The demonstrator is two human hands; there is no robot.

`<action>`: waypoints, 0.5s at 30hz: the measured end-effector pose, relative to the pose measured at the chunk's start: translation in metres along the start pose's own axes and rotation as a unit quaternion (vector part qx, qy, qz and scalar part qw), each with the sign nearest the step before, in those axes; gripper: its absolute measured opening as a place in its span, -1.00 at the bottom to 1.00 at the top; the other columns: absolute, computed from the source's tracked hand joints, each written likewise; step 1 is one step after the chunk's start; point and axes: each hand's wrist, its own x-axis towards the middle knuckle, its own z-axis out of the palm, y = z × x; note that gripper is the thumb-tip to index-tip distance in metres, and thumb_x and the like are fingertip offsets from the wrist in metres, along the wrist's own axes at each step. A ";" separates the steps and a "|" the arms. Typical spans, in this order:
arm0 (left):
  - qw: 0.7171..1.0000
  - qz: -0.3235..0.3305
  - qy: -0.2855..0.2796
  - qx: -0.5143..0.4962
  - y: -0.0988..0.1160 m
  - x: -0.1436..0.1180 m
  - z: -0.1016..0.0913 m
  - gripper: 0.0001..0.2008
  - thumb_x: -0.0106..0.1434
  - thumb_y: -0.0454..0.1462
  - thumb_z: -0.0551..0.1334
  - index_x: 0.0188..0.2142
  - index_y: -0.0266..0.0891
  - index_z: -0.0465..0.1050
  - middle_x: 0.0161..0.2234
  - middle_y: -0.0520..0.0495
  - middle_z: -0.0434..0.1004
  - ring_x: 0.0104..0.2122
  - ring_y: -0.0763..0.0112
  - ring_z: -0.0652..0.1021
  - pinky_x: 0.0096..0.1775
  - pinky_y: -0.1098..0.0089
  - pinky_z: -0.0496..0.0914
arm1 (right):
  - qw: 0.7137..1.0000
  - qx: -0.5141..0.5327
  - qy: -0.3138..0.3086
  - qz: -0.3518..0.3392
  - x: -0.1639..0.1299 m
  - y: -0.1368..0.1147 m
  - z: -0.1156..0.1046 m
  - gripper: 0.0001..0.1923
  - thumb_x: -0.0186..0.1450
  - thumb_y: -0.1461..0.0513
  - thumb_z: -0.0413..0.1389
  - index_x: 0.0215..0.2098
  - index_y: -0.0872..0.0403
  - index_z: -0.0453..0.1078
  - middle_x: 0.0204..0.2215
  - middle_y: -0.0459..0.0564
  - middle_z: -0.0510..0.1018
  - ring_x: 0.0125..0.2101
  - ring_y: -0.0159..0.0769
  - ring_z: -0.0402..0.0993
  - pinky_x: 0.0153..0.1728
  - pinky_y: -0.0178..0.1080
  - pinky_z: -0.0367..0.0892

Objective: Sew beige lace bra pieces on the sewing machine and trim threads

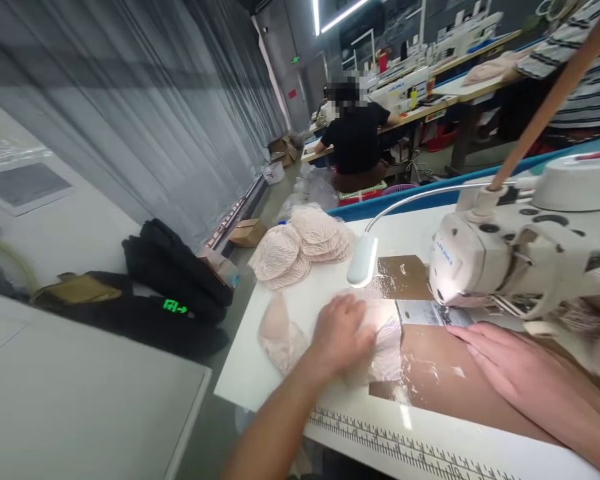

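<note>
My left hand (pixel 341 332) lies palm down on a pale pink lace fabric piece (pixel 283 339) spread on the white sewing table (pixel 250 377). My right hand (pixel 510 365) rests flat, fingers together, on the brown taped patch of the table (pixel 433 381), its fingertips just below the head of the white sewing machine (pixel 485 257). Neither hand grips anything. A stack of similar pink lace cups (pixel 300 245) sits at the table's far left corner.
A gooseneck lamp (pixel 363 260) shines down over the fabric. A printed ruler strip (pixel 400 448) runs along the near edge. Black bags (pixel 173 280) lie to the left. Another person in black (pixel 356 137) sits at a far table; cardboard boxes (pixel 247 232) stand on the floor.
</note>
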 end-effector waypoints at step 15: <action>0.897 -0.294 0.302 -0.131 -0.113 -0.146 -0.022 -0.71 0.36 -0.13 -0.06 -0.27 -0.23 0.34 -0.31 -0.11 0.49 -0.28 0.26 0.51 -0.23 0.30 0.41 | 0.994 0.107 0.004 0.029 0.011 -0.017 -0.030 -0.51 0.24 -0.07 -0.14 -0.19 -0.08 0.55 -0.12 -0.07 0.60 -0.13 -0.05 0.53 -0.13 0.03 0.48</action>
